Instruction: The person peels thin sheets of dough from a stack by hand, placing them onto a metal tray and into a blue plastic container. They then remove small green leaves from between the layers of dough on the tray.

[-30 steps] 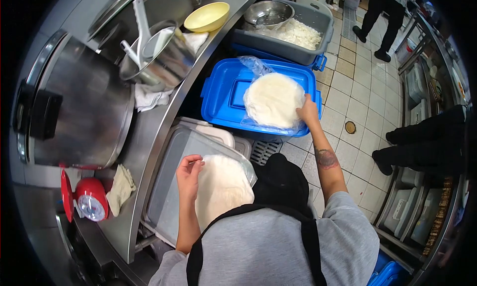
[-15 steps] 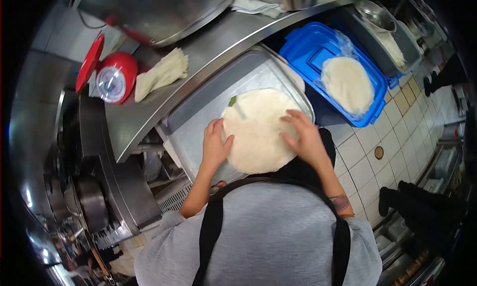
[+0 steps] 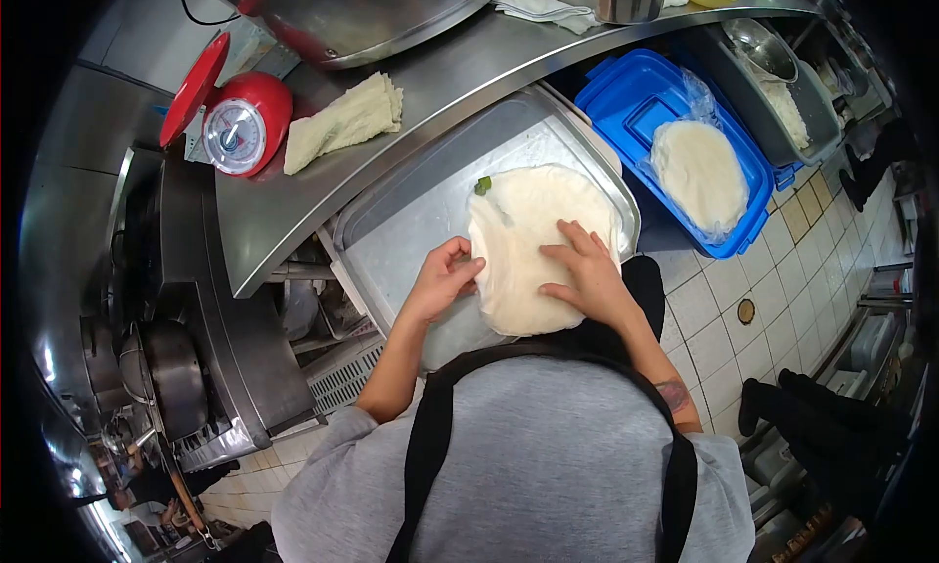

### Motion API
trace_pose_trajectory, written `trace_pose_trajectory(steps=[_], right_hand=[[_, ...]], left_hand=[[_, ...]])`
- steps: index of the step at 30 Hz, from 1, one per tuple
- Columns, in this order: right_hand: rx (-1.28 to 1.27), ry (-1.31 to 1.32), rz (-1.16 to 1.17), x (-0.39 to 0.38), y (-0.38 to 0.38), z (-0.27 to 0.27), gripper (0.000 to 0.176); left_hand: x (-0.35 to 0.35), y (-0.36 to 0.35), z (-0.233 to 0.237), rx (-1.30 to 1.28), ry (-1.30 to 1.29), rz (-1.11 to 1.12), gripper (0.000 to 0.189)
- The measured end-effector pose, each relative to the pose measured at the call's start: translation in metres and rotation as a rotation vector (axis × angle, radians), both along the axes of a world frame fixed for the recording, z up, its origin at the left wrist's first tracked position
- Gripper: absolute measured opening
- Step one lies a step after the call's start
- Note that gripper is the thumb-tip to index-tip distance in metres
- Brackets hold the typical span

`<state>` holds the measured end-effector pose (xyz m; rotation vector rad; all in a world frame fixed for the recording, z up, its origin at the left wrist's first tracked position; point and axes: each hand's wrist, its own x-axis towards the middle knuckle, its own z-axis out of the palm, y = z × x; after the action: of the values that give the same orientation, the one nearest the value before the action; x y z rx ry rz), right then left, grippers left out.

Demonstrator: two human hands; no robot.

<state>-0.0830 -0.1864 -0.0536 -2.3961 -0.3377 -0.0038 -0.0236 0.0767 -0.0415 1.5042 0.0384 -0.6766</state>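
A flat, pale sheet of dough lies in a metal tray, wrinkled along its left edge. A small green leaf-like piece rests at its upper left rim. My left hand is curled at that left edge, thumb and fingers closed on the dough's margin; the fingertips are partly hidden. On the dough's right part my right hand lies with its fingers spread, palm down, pinching nothing.
On the steel counter stand a red kitchen scale and a folded pale cloth. A blue lid right of the tray bears another round of dough on plastic film. Beyond it a grey bin holds a metal bowl.
The dough's left edge has drawn inward and wrinkled. My left hand has closed from spread fingers into a pinch there. My right hand has come further onto the dough. The view has shifted slightly.
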Motion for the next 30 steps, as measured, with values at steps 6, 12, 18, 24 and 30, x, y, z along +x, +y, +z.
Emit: trace_pose_trajectory(steps=[6,12,18,24,30], right_hand=[[0.337,0.051,0.088,0.004,0.036,0.035,0.047],[0.440,0.294,-0.151,0.010,0.055,0.035,0.039],[0.638,0.148,-0.103,0.008,0.048,0.011,0.029],[0.520,0.235,-0.237,0.001,0.049,0.016,0.021],[0.617,0.188,-0.272,0.001,0.049,0.005,0.017]], left_hand=[[-0.004,-0.019,0.020,-0.364,-0.103,0.012,0.021],[-0.004,-0.022,0.016,-0.142,-0.216,-0.065,0.016],[-0.002,-0.024,0.014,-0.134,-0.227,-0.096,0.014],[-0.012,-0.035,0.009,-0.007,-0.276,0.014,0.035],[-0.015,-0.038,-0.008,0.133,-0.408,0.124,0.037]])
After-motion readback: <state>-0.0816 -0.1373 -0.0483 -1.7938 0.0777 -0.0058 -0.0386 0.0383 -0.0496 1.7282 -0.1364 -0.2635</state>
